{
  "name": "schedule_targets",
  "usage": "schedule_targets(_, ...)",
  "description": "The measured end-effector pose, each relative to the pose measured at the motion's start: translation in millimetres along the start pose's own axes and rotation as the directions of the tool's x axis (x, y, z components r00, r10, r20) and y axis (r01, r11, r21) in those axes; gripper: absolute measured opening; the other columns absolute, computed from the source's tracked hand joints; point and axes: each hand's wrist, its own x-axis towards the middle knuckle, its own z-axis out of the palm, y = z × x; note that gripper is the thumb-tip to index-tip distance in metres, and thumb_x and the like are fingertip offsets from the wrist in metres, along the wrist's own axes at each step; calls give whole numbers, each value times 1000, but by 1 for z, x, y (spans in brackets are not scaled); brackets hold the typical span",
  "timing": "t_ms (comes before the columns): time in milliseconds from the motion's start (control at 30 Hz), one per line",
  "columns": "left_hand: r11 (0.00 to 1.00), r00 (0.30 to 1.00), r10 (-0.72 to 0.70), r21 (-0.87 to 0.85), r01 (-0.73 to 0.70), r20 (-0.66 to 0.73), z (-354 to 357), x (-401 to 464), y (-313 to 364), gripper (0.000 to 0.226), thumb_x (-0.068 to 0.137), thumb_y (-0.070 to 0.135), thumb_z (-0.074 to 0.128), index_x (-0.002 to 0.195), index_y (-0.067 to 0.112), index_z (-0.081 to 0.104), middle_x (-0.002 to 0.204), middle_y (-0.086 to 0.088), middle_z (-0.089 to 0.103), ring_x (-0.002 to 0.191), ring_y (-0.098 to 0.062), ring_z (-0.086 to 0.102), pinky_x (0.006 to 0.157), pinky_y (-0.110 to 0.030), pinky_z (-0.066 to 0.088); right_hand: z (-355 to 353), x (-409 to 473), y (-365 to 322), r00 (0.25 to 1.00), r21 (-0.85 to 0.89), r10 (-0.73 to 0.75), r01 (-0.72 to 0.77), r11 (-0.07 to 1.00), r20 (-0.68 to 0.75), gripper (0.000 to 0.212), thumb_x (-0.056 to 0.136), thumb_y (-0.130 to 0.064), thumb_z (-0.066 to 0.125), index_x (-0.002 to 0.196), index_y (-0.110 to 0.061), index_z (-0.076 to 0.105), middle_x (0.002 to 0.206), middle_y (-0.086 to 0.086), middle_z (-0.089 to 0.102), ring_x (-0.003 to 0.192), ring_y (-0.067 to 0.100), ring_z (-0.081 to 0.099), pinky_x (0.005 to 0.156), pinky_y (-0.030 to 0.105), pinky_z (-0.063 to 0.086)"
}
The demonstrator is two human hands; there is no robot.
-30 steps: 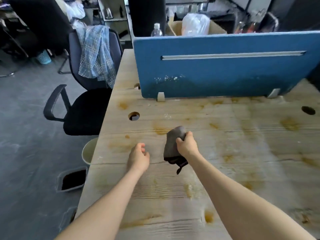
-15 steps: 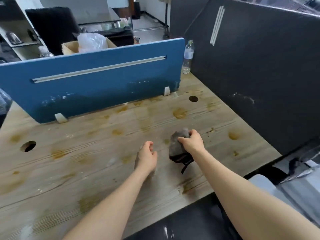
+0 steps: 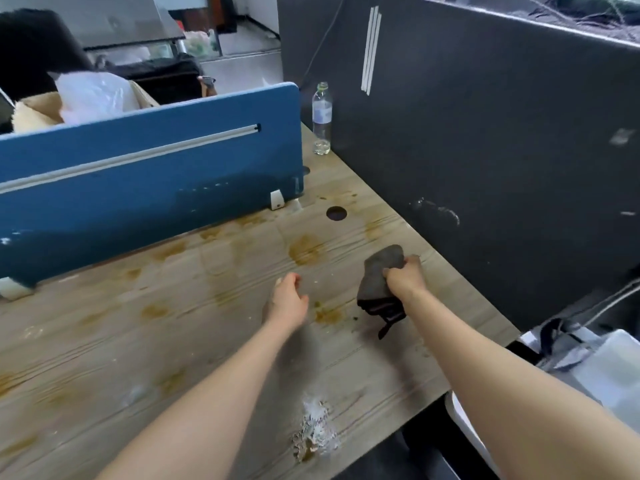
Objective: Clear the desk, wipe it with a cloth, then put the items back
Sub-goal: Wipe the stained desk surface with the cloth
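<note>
The wooden desk [image 3: 145, 341] carries brown stains and a white scuffed patch near its front edge. My right hand [image 3: 405, 277] grips a bunched dark grey cloth [image 3: 379, 271] a little above the desk's right part. A loose end of the cloth hangs below my fist. My left hand [image 3: 289, 301] hovers beside it to the left, fingers loosely curled, holding nothing.
A blue divider panel [image 3: 149, 174] stands along the desk's back. A clear plastic bottle [image 3: 322, 119] stands at the far right corner against the dark partition [image 3: 485, 140]. A round cable hole [image 3: 336, 213] lies near the divider's end. White items [image 3: 595, 368] lie beyond the desk's right edge.
The view has swung right, from the chair side of the desk to the partition side. Both hands moved right with it, the right one still gripping the cloth.
</note>
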Motion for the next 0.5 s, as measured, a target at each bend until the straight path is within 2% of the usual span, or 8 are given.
schedule_targets(200,1000,999,2,-30,-1,46,16,65,22,40,92,13,53,131,10,47,131,-10,51,116,-28,52,96,-32,41,-3,72,-17,998,-16,-4,3,1000,-55,36,91,-13,51,123,-3,39,118,21,55,109,34,55,90,39,46)
schedule_targets(333,1000,999,24,2,-25,32,18,100,28,42,91,12,52,133,13,47,133,-8,52,118,-26,52,97,-32,42,6,113,-33,998,-20,-18,17,1000,-58,38,92,-12,51,126,-1,38,119,20,55,111,33,53,84,31,40)
schedule_targets(500,1000,1000,4,-8,-4,-7,26,151,42,45,91,8,50,135,14,46,138,-5,47,124,-24,47,105,-29,35,16,175,-59,997,-28,-67,66,997,-23,41,91,-7,50,128,0,37,122,19,55,113,32,52,83,27,38)
